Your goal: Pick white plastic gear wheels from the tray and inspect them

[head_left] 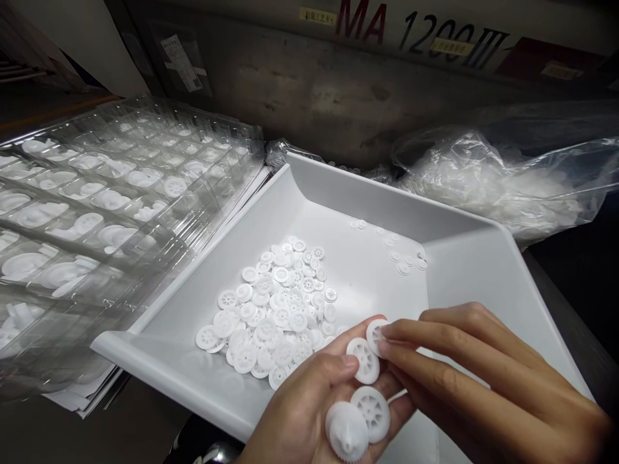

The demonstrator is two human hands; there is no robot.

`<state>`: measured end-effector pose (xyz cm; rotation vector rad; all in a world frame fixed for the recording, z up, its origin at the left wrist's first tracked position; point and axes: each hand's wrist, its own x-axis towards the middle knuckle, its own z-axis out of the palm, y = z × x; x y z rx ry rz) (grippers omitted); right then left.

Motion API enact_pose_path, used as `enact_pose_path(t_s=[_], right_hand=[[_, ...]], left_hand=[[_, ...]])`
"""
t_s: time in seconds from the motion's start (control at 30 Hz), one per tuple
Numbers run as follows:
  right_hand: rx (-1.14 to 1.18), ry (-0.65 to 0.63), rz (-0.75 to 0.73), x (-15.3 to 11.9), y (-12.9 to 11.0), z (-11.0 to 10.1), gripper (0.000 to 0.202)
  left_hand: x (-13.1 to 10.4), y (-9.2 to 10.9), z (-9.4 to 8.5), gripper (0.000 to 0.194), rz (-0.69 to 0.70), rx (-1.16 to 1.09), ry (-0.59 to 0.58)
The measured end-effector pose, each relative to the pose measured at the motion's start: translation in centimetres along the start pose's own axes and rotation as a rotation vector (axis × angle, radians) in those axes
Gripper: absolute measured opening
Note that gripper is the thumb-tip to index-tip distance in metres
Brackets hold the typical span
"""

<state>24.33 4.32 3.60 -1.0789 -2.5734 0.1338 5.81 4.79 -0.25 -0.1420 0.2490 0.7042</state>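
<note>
Left of the white bin [464,270], clear blister trays [120,193] are holding white parts. Inside the bin, small gears [275,316] are lying heaped. Over its near edge, the left hand [314,412] is cupping several gears while the right hand [483,380] is pinching one gear [376,335]. Right of the bin, a plastic bag [503,180] is sitting.

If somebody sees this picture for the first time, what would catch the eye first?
Probably the heap of small white gears in the white tray at centre. Below it, the left hand holds several gears while the right hand pinches one. Clear blister trays are stacked at left.
</note>
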Motion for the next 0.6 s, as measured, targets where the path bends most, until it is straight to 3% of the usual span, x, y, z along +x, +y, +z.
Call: enact_pose_path(t_s=[0.27, 0.5, 0.6], right_hand=[[0.045, 0.027, 0.071, 0.3, 0.1, 0.1, 0.036], [0.235, 0.074, 0.113, 0.8, -0.1, 0.8, 0.028], [0.224, 0.125, 0.162, 1.0, -0.3, 1.1, 0.024]], left_hand=[[0.6, -0.1, -0.6, 0.045, 0.024, 0.066, -0.214], [0.4, 0.0, -1.0, 0.05, -0.022, 0.103, -0.098], [0.9, 0.2, -1.1, 0.047, -0.068, 0.149, -0.111]])
